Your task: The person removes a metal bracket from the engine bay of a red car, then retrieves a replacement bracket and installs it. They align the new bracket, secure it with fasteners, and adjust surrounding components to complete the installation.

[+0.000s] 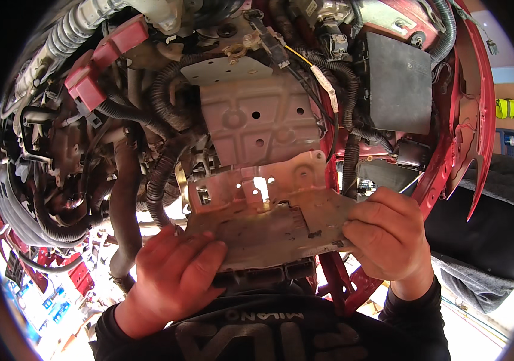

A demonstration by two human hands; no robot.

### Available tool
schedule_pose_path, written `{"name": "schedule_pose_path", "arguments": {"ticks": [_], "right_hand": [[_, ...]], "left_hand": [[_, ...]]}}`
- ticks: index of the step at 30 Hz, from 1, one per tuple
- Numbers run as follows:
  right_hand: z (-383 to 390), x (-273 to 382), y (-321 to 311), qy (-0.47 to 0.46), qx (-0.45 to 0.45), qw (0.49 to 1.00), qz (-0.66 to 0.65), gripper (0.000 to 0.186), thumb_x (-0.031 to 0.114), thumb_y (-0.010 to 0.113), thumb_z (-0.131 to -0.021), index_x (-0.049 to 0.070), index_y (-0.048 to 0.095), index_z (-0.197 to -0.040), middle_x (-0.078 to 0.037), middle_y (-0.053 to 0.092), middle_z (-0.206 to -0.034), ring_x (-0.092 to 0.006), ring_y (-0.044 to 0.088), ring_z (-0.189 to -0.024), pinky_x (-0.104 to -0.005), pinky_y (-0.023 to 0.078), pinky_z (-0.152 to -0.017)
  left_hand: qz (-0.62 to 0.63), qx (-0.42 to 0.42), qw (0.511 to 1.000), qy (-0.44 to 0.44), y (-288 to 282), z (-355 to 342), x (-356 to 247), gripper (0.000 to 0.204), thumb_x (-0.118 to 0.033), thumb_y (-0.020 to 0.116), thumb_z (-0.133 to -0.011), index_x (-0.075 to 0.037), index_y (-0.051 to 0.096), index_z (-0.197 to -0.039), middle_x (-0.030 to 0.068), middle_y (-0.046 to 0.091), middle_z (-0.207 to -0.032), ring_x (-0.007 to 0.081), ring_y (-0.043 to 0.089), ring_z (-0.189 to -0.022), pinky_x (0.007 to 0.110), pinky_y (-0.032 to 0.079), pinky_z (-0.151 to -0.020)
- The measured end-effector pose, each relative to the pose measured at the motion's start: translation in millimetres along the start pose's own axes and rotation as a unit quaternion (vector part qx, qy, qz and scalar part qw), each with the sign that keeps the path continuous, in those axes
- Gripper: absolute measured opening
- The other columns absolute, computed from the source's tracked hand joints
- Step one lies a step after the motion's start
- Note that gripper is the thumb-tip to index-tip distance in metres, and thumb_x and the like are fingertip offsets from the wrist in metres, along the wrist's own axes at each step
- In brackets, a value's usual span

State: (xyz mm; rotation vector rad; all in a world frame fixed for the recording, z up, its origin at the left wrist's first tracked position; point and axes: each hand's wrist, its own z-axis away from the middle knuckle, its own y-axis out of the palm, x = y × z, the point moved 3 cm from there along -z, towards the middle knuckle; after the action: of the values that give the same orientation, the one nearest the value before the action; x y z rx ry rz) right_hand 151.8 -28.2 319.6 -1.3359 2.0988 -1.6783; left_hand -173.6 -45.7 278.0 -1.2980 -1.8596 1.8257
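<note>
Between my two hands is a worn metal bracket [263, 234], grey and tan with scuffed edges and an upright back wall with holes. My left hand [179, 271] grips its near left corner, fingers over the top. At the right edge my right hand [386, 234] pinches it between thumb and curled fingers. Just beyond the bracket lies a dusty battery tray [257, 117] of stamped metal with round holes. The underside of the bracket is hidden.
Ribbed wiring conduits [164, 162] and a thick dark hose [126, 192] run along the left. A red terminal cover [85, 84] sits upper left, a black fuse box [400, 81] upper right. The red fender edge [479, 120] curves on the right. Beyond it is a person in dark clothes [485, 228].
</note>
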Motion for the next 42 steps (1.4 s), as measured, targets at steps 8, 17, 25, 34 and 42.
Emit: {"name": "schedule_pose_path", "arguments": {"ticks": [8,17,25,34,42], "right_hand": [[-3.7,4.7,-0.6,0.000,0.029,0.999,-0.039,0.038,0.015,0.091,-0.059,0.003,0.070,-0.089,-0.009,0.067,-0.088,-0.0271,0.061,-0.070,-0.0378,0.050,-0.055],[-1.1,4.3,-4.7,0.007,0.068,0.993,-0.091,0.034,0.011,0.094,-0.070,0.002,0.070,-0.093,-0.012,0.069,-0.090,-0.0339,0.064,-0.074,-0.0433,0.053,-0.062],[2.0,2.5,1.5,-0.014,0.091,0.989,-0.117,0.030,0.005,0.089,-0.078,0.003,0.072,-0.102,-0.012,0.074,-0.097,-0.0345,0.069,-0.081,-0.0434,0.056,-0.069],[2.3,3.2,-0.5,-0.028,0.119,0.982,-0.143,0.040,0.023,0.097,-0.079,0.005,0.070,-0.104,-0.011,0.071,-0.096,-0.0352,0.068,-0.085,-0.0449,0.054,-0.073],[3.6,-3.9,-2.7,0.032,0.117,0.987,-0.105,0.051,0.045,0.091,-0.085,0.003,0.071,-0.107,-0.011,0.073,-0.097,-0.0376,0.067,-0.086,-0.0450,0.050,-0.076]], "left_hand": [[0.030,-0.037,0.999,-0.003,-3.6,12.6,-16.7,0.066,-0.038,0.093,-0.064,-0.001,0.074,-0.115,0.0137,0.078,-0.101,0.0328,0.072,-0.082,0.047,0.057,-0.077],[0.025,-0.026,0.999,-0.027,-13.1,19.0,-33.5,0.078,-0.029,0.098,-0.051,-0.004,0.074,-0.121,0.0138,0.080,-0.108,0.0342,0.074,-0.087,0.051,0.059,-0.083],[0.018,-0.020,0.998,-0.062,-16.6,40.6,-48.1,0.077,-0.026,0.096,-0.054,-0.005,0.071,-0.124,0.0099,0.078,-0.104,0.0315,0.072,-0.084,0.048,0.059,-0.082],[0.002,-0.077,0.995,-0.059,-5.5,75.9,-43.0,0.064,-0.028,0.098,-0.064,-0.004,0.074,-0.118,0.0140,0.082,-0.108,0.0348,0.074,-0.083,0.048,0.059,-0.081],[0.046,-0.143,0.988,-0.027,18.3,108.1,-6.9,0.061,-0.021,0.095,-0.065,0.001,0.073,-0.117,0.0166,0.081,-0.106,0.0347,0.075,-0.080,0.043,0.063,-0.073]]}}
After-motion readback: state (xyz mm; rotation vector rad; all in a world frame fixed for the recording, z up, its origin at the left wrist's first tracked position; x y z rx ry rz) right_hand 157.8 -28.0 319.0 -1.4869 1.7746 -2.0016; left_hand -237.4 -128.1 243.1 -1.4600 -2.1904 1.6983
